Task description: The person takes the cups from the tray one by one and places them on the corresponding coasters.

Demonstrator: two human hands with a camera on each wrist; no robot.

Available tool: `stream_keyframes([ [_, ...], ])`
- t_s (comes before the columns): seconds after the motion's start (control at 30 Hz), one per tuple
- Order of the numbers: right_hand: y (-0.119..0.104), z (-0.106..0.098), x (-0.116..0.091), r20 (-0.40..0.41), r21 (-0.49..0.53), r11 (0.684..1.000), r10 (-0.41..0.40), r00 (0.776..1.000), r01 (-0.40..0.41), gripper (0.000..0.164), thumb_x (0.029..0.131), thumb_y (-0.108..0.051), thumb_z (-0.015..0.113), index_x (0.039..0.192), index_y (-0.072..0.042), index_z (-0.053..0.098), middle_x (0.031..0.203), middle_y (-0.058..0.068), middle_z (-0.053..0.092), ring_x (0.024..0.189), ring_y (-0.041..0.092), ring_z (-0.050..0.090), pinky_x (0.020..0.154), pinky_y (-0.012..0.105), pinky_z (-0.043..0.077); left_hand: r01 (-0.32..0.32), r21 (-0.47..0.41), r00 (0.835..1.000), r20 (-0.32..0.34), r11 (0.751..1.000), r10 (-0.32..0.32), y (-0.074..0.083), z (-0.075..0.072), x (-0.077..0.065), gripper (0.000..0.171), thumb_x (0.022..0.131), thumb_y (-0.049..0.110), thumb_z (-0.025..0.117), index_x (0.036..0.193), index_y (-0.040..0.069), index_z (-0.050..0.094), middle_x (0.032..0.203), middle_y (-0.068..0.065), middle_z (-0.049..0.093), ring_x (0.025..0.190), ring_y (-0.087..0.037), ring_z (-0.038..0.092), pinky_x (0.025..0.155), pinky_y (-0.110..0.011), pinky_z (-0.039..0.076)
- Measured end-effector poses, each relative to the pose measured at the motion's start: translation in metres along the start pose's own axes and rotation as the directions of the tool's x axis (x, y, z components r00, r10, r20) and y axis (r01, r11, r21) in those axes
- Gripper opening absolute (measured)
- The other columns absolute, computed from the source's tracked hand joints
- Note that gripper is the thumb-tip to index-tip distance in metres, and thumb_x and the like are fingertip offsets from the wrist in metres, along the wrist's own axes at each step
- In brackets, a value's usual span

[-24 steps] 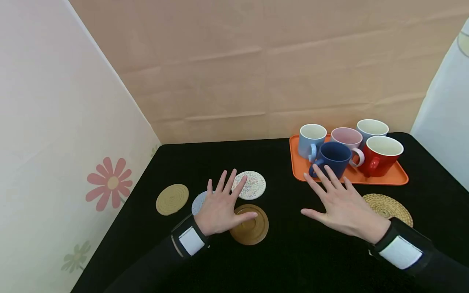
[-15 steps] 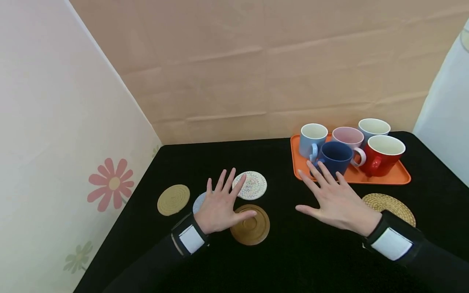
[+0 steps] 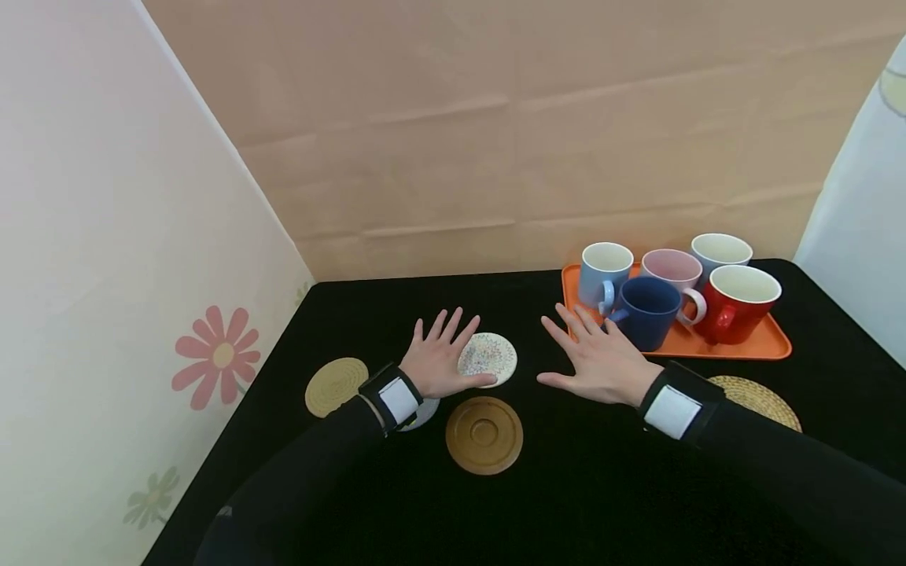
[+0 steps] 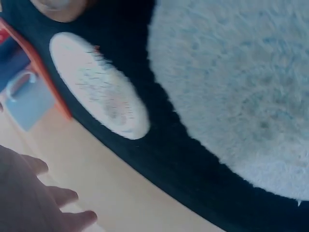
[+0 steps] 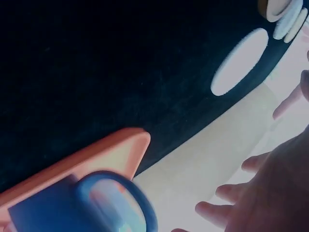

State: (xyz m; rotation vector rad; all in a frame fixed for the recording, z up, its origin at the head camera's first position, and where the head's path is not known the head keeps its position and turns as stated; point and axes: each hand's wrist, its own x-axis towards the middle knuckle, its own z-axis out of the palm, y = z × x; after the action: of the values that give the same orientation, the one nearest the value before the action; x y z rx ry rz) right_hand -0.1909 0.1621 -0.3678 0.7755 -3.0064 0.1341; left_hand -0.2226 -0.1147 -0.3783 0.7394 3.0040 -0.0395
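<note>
My left hand (image 3: 440,363), fingers spread and holding nothing, overlaps the left edge of a white patterned round coaster (image 3: 494,358). Under that wrist, a light blue coaster (image 4: 236,92) is partly hidden in the head view. My right hand (image 3: 600,363) also has spread fingers with nothing in them. Its fingertips lie just left of a navy mug (image 3: 646,316), overlapping the left front corner of an orange tray (image 3: 767,343). Nearer to me than both hands lies a brown wooden coaster (image 3: 484,436) with a ringed centre.
On the tray also stand a light blue mug (image 3: 593,281), a pink mug (image 3: 668,267), a red mug (image 3: 739,308) and, behind them, a pale blue mug (image 3: 720,250). A tan round coaster (image 3: 336,387) lies left; a woven straw coaster (image 3: 760,399) lies right, partly behind the right forearm.
Both hands have moved forward over the table, and the right has also swung left, away from in front of the navy mug. The wooden coaster is now fully uncovered. Mugs and coasters stay put.
</note>
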Motion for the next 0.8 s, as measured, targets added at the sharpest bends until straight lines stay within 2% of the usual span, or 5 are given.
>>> stream_keyframes([
  [0.2, -0.007, 0.020, 0.021, 0.058, 0.012, 1.000, -0.020, 0.998, 0.019, 0.092, 0.087, -0.072, 0.045, 0.152, -0.008, 0.031, 0.154, 0.025, 0.025, 0.135, 0.048, 0.029, 0.101, 0.067, 0.028, -0.005, -0.015, 0.991, 0.132, 1.000, 0.007, -0.006, 0.007, 0.014, 0.101, 0.079, 0.080, 0.048, 0.157, 0.027, 0.011, 0.161, -0.009, 0.009, 0.145, -0.034, 0.012, 0.110, -0.062, 0.013],
  [0.33, -0.014, 0.032, 0.033, 0.098, -0.004, 1.000, -0.030, 0.995, 0.030, 0.091, 0.087, -0.072, 0.045, 0.150, -0.006, 0.034, 0.151, 0.026, 0.030, 0.133, 0.047, 0.034, 0.100, 0.064, 0.033, -0.009, 0.047, 0.982, 0.191, 0.999, 0.000, -0.010, 0.011, 0.022, 0.105, 0.075, 0.082, 0.051, 0.157, 0.028, 0.012, 0.160, -0.009, 0.015, 0.144, -0.033, 0.020, 0.110, -0.060, 0.014],
  [0.43, -0.017, 0.039, 0.041, 0.117, 0.000, 1.000, -0.026, 0.993, 0.026, 0.091, 0.087, -0.071, 0.048, 0.148, -0.005, 0.037, 0.148, 0.027, 0.034, 0.131, 0.046, 0.037, 0.099, 0.062, 0.036, -0.020, 0.080, 0.977, 0.213, 0.997, 0.003, -0.012, 0.014, 0.028, 0.108, 0.073, 0.082, 0.053, 0.157, 0.028, 0.013, 0.159, -0.009, 0.020, 0.142, -0.032, 0.026, 0.110, -0.060, 0.015],
  [0.6, -0.022, 0.046, 0.051, 0.145, 0.027, 1.000, -0.009, 0.989, 0.006, 0.091, 0.086, -0.068, 0.052, 0.145, 0.000, 0.040, 0.145, 0.028, 0.038, 0.129, 0.045, 0.039, 0.099, 0.062, 0.035, -0.041, 0.058, 0.971, 0.238, 0.997, 0.026, -0.011, 0.015, 0.036, 0.110, 0.071, 0.080, 0.059, 0.157, 0.026, 0.015, 0.158, -0.009, 0.024, 0.139, -0.030, 0.032, 0.110, -0.059, 0.019],
  [0.8, -0.029, 0.048, 0.058, 0.163, 0.025, 1.000, -0.003, 0.987, -0.001, 0.090, 0.086, -0.067, 0.054, 0.141, 0.003, 0.044, 0.145, 0.027, 0.038, 0.130, 0.044, 0.038, 0.100, 0.061, 0.035, -0.039, 0.058, 0.968, 0.249, 0.998, 0.024, -0.011, 0.016, 0.039, 0.112, 0.071, 0.077, 0.064, 0.156, 0.023, 0.017, 0.155, -0.008, 0.031, 0.133, -0.029, 0.041, 0.102, -0.048, 0.037],
])
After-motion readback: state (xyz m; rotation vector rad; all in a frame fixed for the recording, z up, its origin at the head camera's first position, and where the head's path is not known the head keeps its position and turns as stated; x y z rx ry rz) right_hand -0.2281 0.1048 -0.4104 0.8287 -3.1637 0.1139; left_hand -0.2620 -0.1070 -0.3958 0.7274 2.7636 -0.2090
